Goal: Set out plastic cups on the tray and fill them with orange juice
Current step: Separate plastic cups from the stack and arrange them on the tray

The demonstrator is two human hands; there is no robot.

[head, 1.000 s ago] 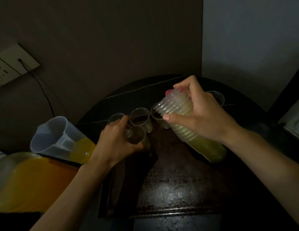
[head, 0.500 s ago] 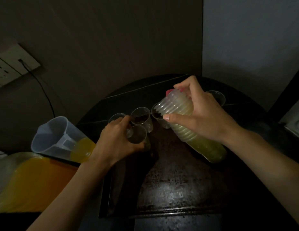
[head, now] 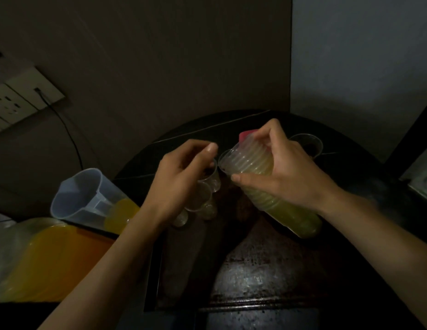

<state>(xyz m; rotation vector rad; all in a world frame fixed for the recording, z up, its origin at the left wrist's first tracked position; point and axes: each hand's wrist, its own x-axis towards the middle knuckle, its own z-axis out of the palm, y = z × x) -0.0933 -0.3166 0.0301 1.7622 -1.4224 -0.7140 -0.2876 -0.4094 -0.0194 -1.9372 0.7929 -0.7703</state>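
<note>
My right hand grips a tilted stack of clear plastic cups in a yellowish sleeve, its open end pointing left; something pink shows behind the stack's rim. My left hand hovers with loosely curled fingers just left of that rim, holding nothing. Below it a few clear cups stand close together on the dark metal tray. Another clear cup stands apart at the far right. A translucent jug with orange juice in it sits to the left.
The tray lies on a dark round table against the wall. An orange and yellow plastic thing lies at the left edge. A wall socket with a black cable hangs above the jug.
My left hand has let go of the cup it set on the tray and risen to the right, toward the stack's open end. My right hand and the stack have barely moved.
</note>
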